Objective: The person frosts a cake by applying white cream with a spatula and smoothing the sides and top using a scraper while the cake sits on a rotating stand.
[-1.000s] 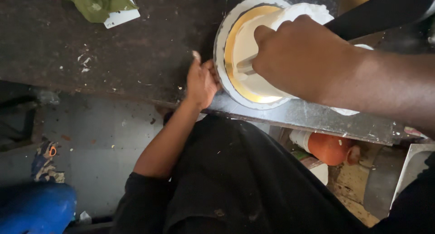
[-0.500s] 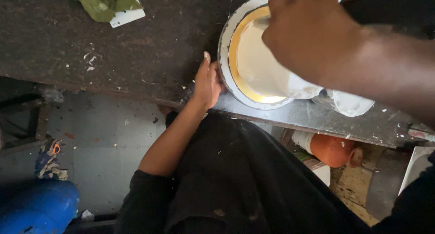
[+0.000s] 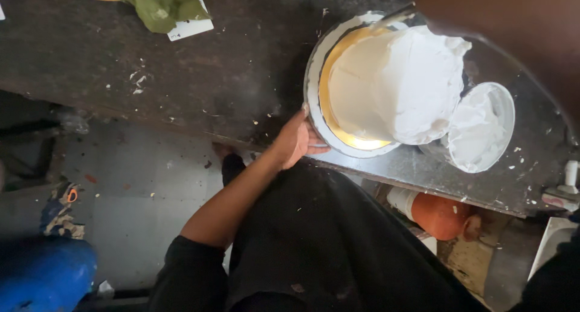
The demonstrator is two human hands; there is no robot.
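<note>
The white-frosted round cake (image 3: pixel 396 85) sits on a gold board on a white-rimmed turntable (image 3: pixel 313 85) near the front edge of the dark worktable (image 3: pixel 181 76); its cream looks soft and easily marked, so you would likely do best to handle it by the rim or board, never the sides. Your left hand (image 3: pixel 296 141) rests loosely curled against the turntable's near rim, fingers touching it. Your right hand (image 3: pixel 513 22) is too close and blurred to tell how it is set.

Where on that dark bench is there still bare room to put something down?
The widest free patch on the dark bench lies between the green cloth and the round white-rimmed stand, with only crumbs on it. Right of the stand it is crowded: the frosted cake, then the white tub.
</note>
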